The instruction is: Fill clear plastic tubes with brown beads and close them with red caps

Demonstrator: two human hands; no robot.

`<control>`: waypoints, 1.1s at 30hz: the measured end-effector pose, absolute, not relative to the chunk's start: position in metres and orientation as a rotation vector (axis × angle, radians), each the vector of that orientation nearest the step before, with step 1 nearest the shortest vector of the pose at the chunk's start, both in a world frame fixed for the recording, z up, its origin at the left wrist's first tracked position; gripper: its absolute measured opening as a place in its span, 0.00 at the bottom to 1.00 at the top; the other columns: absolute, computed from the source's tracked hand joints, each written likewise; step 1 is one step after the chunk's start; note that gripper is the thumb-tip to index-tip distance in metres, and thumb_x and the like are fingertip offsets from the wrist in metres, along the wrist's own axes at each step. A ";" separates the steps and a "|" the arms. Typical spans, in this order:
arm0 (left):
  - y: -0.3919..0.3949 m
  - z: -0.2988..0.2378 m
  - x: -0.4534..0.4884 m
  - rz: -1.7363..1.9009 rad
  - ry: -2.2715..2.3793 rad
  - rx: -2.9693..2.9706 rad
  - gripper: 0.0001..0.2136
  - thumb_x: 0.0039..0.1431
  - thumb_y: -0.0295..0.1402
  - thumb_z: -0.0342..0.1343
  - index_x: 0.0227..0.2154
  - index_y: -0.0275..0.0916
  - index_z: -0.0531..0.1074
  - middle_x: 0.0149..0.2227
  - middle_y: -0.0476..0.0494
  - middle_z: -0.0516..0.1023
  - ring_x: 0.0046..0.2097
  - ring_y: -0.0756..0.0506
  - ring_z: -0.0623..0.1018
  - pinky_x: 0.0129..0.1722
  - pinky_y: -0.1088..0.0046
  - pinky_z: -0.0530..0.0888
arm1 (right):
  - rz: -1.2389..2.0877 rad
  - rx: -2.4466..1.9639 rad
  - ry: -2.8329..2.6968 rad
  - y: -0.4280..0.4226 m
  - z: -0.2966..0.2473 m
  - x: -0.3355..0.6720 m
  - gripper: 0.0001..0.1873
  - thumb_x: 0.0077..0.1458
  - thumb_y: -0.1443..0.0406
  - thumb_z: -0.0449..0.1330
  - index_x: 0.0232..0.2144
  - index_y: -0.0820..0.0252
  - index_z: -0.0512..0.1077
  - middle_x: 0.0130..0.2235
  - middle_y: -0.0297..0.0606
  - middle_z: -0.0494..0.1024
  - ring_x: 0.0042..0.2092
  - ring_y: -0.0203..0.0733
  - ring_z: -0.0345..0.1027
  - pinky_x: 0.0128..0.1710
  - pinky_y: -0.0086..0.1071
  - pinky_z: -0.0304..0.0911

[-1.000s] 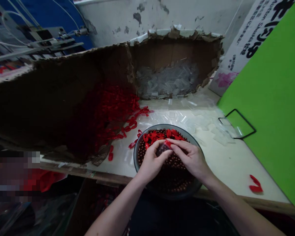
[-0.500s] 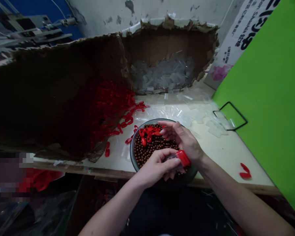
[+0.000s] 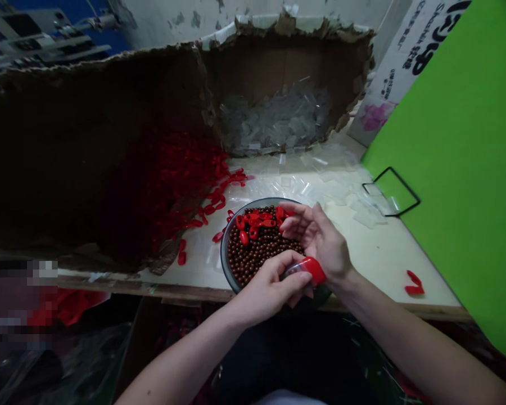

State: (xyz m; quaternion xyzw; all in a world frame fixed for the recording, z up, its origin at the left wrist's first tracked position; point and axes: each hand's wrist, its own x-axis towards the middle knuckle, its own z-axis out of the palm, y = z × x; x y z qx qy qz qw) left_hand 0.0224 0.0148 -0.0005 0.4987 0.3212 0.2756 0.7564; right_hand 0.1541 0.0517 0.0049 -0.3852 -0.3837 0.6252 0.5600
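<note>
My left hand (image 3: 274, 284) is wrapped round a small clear plastic container with a red cap (image 3: 314, 271), tilted over the near side of a grey bowl. Dark brown beads (image 3: 257, 256) fill this round bowl (image 3: 225, 247), and several red plastic caps (image 3: 257, 222) lie on top of them at the back. Above the bowl's right side, my right hand (image 3: 322, 242) is half cupped with its palm toward the left, fingers apart and close to the red caps. I see nothing held in it, though its fingertips partly overlap the caps behind.
A torn cardboard box (image 3: 206, 84) stands behind, with a heap of red caps (image 3: 181, 174) at left and clear plastic pieces (image 3: 278, 118) at right. More clear pieces are spread over the white table (image 3: 388, 264). A green panel (image 3: 459, 169) with a black wire handle (image 3: 409, 191) borders the right.
My right hand has opened slightly and shifted a little to the right. My left hand still holds the capped container in nearly the same spot. The whole view has shifted slightly.
</note>
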 end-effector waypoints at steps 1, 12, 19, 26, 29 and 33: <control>0.016 -0.001 0.024 0.615 0.688 1.070 0.11 0.59 0.39 0.54 0.37 0.35 0.67 0.27 0.49 0.72 0.22 0.56 0.64 0.22 0.81 0.60 | 1.527 -0.892 -0.788 0.055 0.006 0.156 0.25 0.63 0.50 0.45 0.44 0.58 0.75 0.31 0.36 0.75 0.33 0.35 0.68 0.37 0.29 0.65; 0.006 -0.013 0.015 1.169 0.900 2.244 0.10 0.59 0.28 0.53 0.44 0.37 0.68 0.39 0.40 0.76 0.41 0.46 0.75 0.40 0.70 0.72 | 1.244 -0.981 -0.826 0.046 0.004 0.200 0.18 0.62 0.55 0.51 0.41 0.57 0.77 0.33 0.36 0.76 0.35 0.33 0.69 0.38 0.25 0.66; 0.010 -0.012 0.008 1.362 0.833 2.822 0.13 0.59 0.26 0.52 0.47 0.30 0.68 0.41 0.35 0.76 0.42 0.44 0.74 0.41 0.66 0.72 | 1.185 -1.100 -0.891 0.035 -0.012 0.210 0.15 0.62 0.56 0.53 0.40 0.56 0.77 0.33 0.36 0.77 0.35 0.34 0.69 0.36 0.26 0.66; 0.002 -0.014 -0.020 1.425 1.044 2.650 0.16 0.57 0.23 0.54 0.49 0.34 0.68 0.41 0.37 0.75 0.42 0.45 0.75 0.41 0.67 0.72 | 0.833 -1.361 -1.071 0.066 -0.042 0.258 0.14 0.57 0.57 0.58 0.42 0.57 0.75 0.33 0.36 0.76 0.34 0.36 0.70 0.37 0.30 0.67; -0.012 -0.033 -0.066 1.534 1.477 2.430 0.17 0.53 0.21 0.57 0.47 0.38 0.70 0.42 0.40 0.75 0.42 0.46 0.75 0.43 0.69 0.72 | 0.471 -1.755 -1.280 0.086 -0.076 0.300 0.17 0.57 0.57 0.55 0.44 0.59 0.74 0.36 0.40 0.78 0.36 0.42 0.72 0.38 0.36 0.68; -0.054 -0.084 -0.155 1.268 2.256 2.041 0.13 0.56 0.33 0.57 0.44 0.37 0.70 0.40 0.40 0.75 0.40 0.43 0.76 0.43 0.65 0.73 | 0.285 -1.970 -1.582 0.101 -0.113 0.326 0.16 0.54 0.59 0.56 0.40 0.61 0.76 0.38 0.43 0.80 0.36 0.45 0.73 0.40 0.39 0.66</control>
